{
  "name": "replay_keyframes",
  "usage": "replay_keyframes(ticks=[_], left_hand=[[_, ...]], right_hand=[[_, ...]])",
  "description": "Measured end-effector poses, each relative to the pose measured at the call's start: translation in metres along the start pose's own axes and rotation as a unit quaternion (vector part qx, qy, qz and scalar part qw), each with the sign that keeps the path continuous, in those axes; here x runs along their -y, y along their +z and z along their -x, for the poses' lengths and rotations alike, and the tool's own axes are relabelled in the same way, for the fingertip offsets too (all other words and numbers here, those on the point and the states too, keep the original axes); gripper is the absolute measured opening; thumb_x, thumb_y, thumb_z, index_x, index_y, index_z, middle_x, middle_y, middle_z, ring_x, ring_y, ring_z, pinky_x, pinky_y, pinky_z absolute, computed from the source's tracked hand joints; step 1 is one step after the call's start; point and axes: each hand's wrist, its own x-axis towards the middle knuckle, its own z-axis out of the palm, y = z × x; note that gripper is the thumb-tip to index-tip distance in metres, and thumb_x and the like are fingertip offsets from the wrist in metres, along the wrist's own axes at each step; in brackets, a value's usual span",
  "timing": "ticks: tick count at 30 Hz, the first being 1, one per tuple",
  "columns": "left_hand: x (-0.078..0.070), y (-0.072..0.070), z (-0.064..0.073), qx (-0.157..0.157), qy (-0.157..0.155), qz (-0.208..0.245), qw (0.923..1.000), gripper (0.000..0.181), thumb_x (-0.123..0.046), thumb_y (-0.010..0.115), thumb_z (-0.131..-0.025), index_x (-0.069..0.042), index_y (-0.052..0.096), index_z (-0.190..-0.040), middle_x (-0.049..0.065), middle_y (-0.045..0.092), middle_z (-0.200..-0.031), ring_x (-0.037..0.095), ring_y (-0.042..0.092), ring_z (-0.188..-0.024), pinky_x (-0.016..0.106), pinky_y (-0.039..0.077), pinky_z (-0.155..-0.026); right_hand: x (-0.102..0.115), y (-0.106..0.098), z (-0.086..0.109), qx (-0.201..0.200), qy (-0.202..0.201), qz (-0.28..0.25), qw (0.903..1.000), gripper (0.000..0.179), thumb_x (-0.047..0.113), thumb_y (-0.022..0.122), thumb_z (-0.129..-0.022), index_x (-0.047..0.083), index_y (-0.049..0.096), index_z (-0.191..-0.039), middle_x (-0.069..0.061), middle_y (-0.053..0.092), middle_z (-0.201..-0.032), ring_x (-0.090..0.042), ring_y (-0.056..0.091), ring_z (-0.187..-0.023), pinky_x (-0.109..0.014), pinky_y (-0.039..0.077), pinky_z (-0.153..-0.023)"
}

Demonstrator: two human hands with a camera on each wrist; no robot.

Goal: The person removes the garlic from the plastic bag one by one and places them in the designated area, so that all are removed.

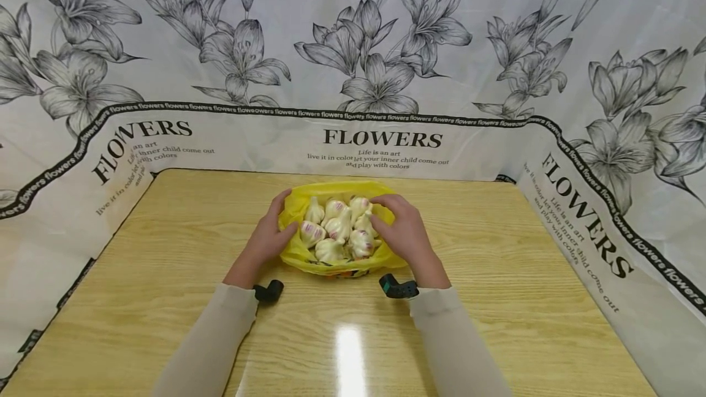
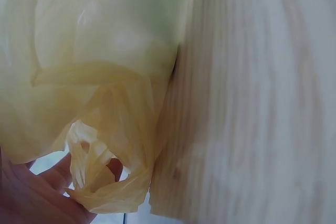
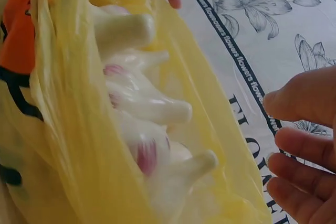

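Note:
A yellow plastic bag (image 1: 342, 187) stands on the table with its mouth spread wide. Several white garlic bulbs (image 1: 337, 226) with purple streaks fill it. My left hand (image 1: 270, 231) holds the bag's left rim, the thumb inside and the fingers outside; in the left wrist view part of that hand (image 2: 37, 198) shows behind a knotted-looking, crumpled bag handle (image 2: 115, 156). Over the bag's right side is my right hand (image 1: 404, 225), its thumb and forefinger spread near the bulbs. In the right wrist view the right hand (image 3: 310, 145) has nothing between its fingers, beside the bag's yellow wall (image 3: 68, 129).
The wood-grain table (image 1: 485, 299) extends around the bag on all sides. White cloth (image 1: 248, 139) with black flower prints and lettering walls the back and both sides. Dark wrist-worn devices (image 1: 269, 291) sit at the cuffs of the light sleeves (image 1: 209, 342).

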Motion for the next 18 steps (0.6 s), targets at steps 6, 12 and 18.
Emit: replay_keyframes(ticks=[6,12,18], left_hand=[[-0.001,0.000,0.000,-0.001,0.001,0.006,1.0000,0.073,-0.019,0.054,-0.094,-0.027,0.014,-0.155,0.021,0.029,-0.156,0.040,0.032,-0.142,0.056,0.030,-0.113],[0.000,0.002,0.000,-0.001,-0.006,0.005,1.0000,0.073,-0.022,0.054,-0.094,-0.029,0.014,-0.154,0.021,0.032,-0.155,0.039,0.036,-0.140,0.055,0.031,-0.113],[0.002,0.002,0.000,-0.002,-0.009,0.002,1.0000,0.072,-0.023,0.053,-0.094,-0.029,0.014,-0.155,0.020,0.034,-0.154,0.039,0.036,-0.140,0.054,0.032,-0.112]], right_hand=[[0.006,0.010,0.000,0.039,-0.022,-0.050,0.9977,0.035,0.021,0.067,-0.090,0.014,0.064,-0.124,-0.006,0.060,-0.129,-0.032,0.061,-0.112,-0.046,0.052,-0.093],[0.012,0.019,0.002,0.081,-0.023,-0.069,0.9940,0.038,0.021,0.067,-0.090,0.013,0.063,-0.127,-0.005,0.059,-0.131,-0.031,0.062,-0.110,-0.043,0.054,-0.091],[0.021,0.026,0.005,0.114,-0.017,-0.066,0.9912,0.039,0.024,0.068,-0.090,0.015,0.063,-0.128,-0.004,0.060,-0.131,-0.025,0.062,-0.111,-0.041,0.054,-0.091]])
